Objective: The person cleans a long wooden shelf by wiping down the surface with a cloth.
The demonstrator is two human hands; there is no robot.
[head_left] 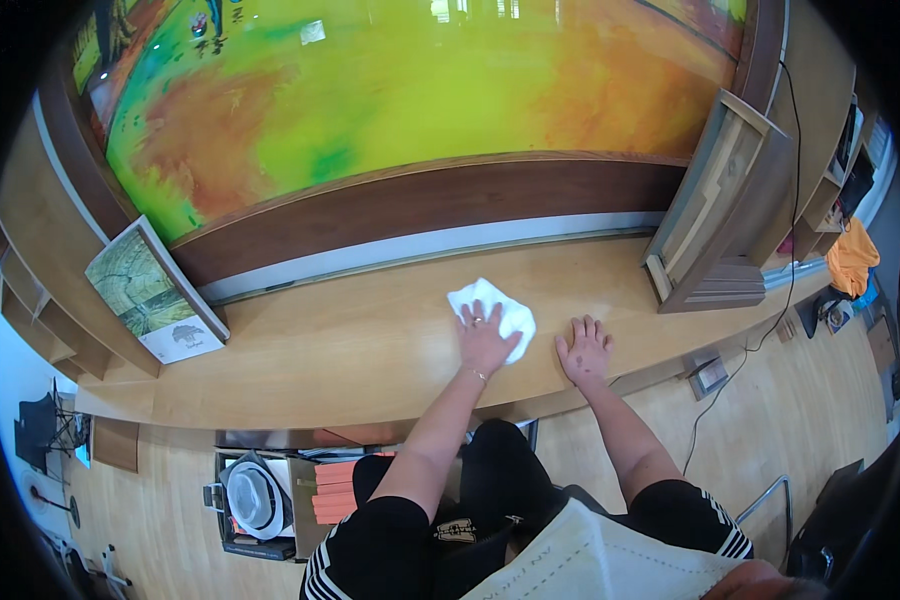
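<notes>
A crumpled white cloth [517, 318] lies on the light wooden tabletop [360, 330], near its middle. My left hand [483, 342] presses down on it with fingers stretched out; a ring shows on one finger. The cloth spreads out past the fingertips and along the hand's right side. To the right, my right hand [586, 352] rests flat on the bare wood close to the front edge, fingers a little apart and nothing in them.
A framed picture [160, 290] leans at the left end, a wooden frame-like piece [715, 210] at the right. Behind stands a large glossy painting [420, 90]. A black cable [796, 200] hangs at right. Below the edge sits a box [295, 490] beside orange-red stacked items [336, 490].
</notes>
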